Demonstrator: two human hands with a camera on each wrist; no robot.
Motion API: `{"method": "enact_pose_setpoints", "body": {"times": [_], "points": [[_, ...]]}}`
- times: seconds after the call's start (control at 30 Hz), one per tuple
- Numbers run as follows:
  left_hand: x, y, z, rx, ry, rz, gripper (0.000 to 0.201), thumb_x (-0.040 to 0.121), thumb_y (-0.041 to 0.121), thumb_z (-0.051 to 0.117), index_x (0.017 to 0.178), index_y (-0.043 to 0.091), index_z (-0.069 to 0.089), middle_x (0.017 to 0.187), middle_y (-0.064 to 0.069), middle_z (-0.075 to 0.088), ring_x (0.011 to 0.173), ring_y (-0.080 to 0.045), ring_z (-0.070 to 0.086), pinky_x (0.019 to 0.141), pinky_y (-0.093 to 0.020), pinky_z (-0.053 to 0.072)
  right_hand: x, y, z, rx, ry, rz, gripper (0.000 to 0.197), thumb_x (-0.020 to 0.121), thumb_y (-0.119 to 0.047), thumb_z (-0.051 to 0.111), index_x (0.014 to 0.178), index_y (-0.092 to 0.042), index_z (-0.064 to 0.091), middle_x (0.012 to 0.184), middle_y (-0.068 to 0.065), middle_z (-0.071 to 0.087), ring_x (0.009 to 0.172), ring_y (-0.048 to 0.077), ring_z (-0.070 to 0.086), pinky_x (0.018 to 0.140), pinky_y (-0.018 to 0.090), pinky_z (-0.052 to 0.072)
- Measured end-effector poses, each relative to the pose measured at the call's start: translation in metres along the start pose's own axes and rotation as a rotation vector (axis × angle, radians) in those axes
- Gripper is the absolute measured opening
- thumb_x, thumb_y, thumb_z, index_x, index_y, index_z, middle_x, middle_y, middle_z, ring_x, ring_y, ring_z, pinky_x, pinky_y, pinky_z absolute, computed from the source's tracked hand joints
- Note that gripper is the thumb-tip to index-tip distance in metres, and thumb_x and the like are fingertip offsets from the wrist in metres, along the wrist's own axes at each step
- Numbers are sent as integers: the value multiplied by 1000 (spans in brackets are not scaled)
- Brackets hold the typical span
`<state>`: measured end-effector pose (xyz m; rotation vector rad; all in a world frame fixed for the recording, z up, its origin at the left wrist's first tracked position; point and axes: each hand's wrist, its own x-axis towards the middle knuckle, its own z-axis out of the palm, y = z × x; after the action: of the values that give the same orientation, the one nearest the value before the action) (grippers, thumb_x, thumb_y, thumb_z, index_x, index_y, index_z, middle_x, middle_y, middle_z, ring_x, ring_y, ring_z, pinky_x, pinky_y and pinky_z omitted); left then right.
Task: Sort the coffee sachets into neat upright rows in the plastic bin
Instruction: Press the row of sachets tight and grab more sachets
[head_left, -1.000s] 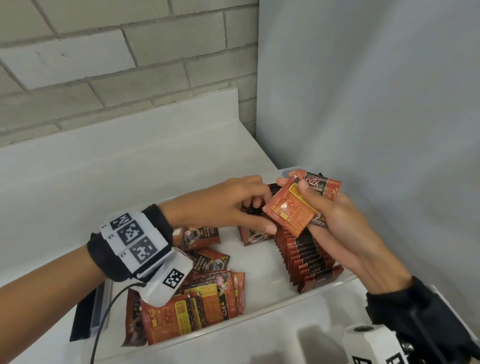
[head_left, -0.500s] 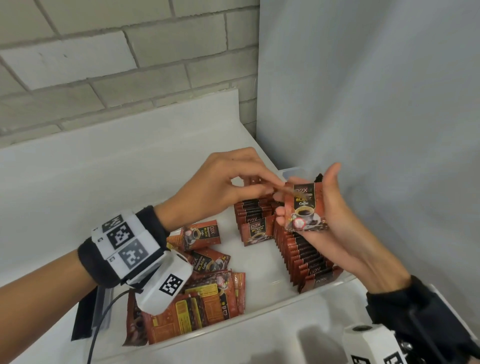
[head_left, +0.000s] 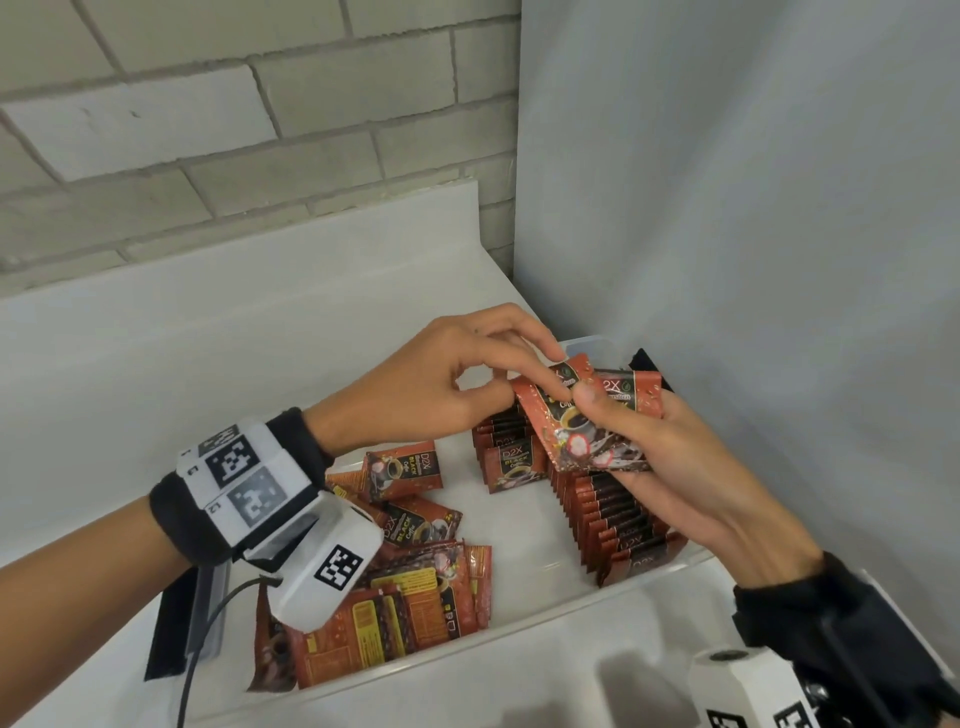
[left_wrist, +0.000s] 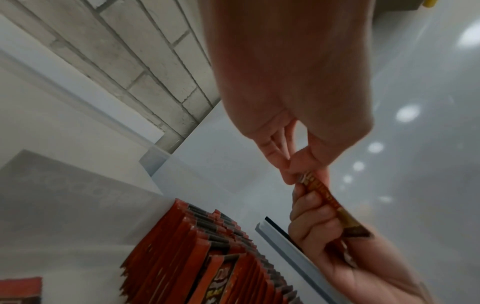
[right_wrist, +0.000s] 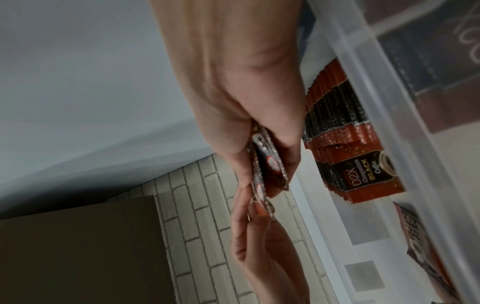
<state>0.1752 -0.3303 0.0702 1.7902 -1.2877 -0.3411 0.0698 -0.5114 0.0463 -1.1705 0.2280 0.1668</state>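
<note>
At the lower left of the head view a heap of loose sachets (head_left: 410, 608) lies flat and jumbled in the plastic bin (head_left: 519, 621), on the white worktop (head_left: 130, 364); these likely wait their turn. At lower right a long row of sachets (head_left: 618, 525) stands on edge along the bin's right wall, packed face to face so each props the next. Above it, the right hand (head_left: 670, 467) curls round two sachets (head_left: 582, 421), faces toward the camera, printed tops toward the upper frame, long axes roughly upright but fanned apart. The left hand (head_left: 436, 384) pinches the top corner of the nearer one, probably to square the pair. A shorter row (head_left: 511, 452) stands behind.
</note>
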Motion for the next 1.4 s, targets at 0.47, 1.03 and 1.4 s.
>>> {"method": "enact_pose_setpoints", "body": {"times": [0.47, 1.03, 1.4], "points": [[7, 2, -10, -14, -132, -295, 16, 79, 5, 73, 94, 9, 76, 95, -5, 64, 67, -21, 67, 75, -18, 50, 2, 6, -4, -67, 89, -51, 35, 77, -18, 70, 110, -9, 67, 99, 15, 68, 94, 22, 68, 87, 32, 55], [10, -26, 23, 699, -404, -200, 27, 88, 29, 65, 115, 34, 67, 77, 22, 30, 71, -2, 34, 54, -14, 21, 8, 5, -4, 106, 200, -50, 40, 74, -30, 67, 106, -5, 65, 86, 0, 67, 73, 6, 66, 73, 24, 50], [3, -30, 28, 688, -425, -188, 24, 89, 33, 63, 113, 35, 65, 87, 12, 31, 73, -4, 38, 58, -23, 30, 8, 6, -7, 144, 188, -5, 20, 89, 4, 49, 107, 1, 58, 85, 14, 72, 81, 22, 72, 79, 33, 58]]}}
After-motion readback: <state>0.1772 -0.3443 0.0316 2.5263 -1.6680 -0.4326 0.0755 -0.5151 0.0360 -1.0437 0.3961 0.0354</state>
